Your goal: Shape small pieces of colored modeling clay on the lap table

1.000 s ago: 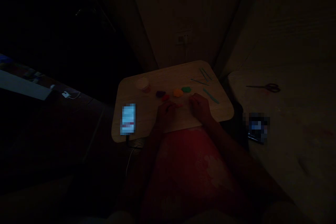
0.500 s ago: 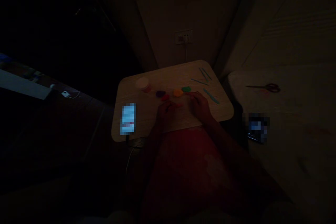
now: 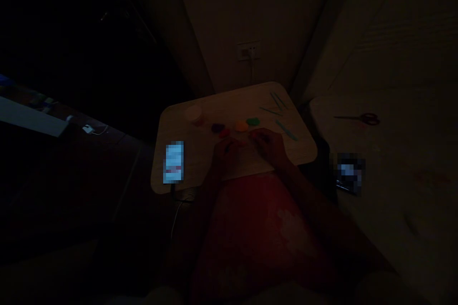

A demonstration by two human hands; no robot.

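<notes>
The scene is very dark. Both hands rest on a small wooden lap table [image 3: 200,152]. My left hand [image 3: 226,152] has its fingers curled around a small pinkish piece of clay. My right hand [image 3: 270,145] lies close beside it, fingers bent, its tips near a small red bit; whether it holds it I cannot tell. Just beyond the hands lie clay lumps: purple [image 3: 217,127], red [image 3: 225,132], orange [image 3: 241,126] and green [image 3: 254,121].
A lit phone [image 3: 173,162] lies at the table's left front with a cable hanging down. Teal modelling tools [image 3: 282,114] and a small pink tub [image 3: 194,114] sit on the table. Scissors [image 3: 359,118] and another phone [image 3: 348,172] lie on the bed to the right.
My right hand has shifted slightly left toward my left hand. The picture has grown darker. The clay lumps have not moved.
</notes>
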